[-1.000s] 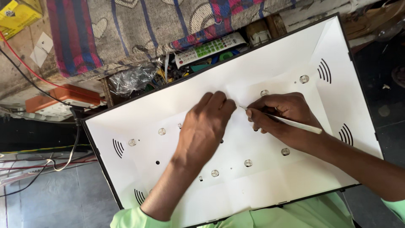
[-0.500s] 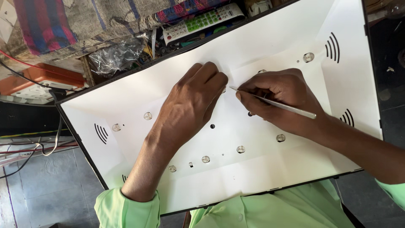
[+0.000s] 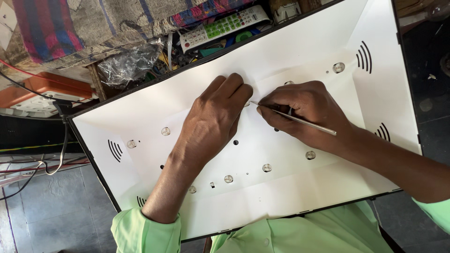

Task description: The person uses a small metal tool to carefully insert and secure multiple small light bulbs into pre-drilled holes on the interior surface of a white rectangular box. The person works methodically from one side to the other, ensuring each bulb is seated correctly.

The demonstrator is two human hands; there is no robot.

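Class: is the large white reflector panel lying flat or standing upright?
Flat: the white reflector panel lies face-up; the left hand presses down on it.

A cluttered work surface (image 3: 140,44) carries everything, draped at 11 o'clock with a patterned cloth (image 3: 84,18) striped red and blue; a large white reflector panel (image 3: 290,51) in a black frame lies tilted across the middle; at 12 o'clock, just beyond its far edge, rest a white remote control (image 3: 225,26) and a crumpled clear plastic bag (image 3: 129,63); an orange-and-white power strip (image 3: 44,93) sits at 9 o'clock
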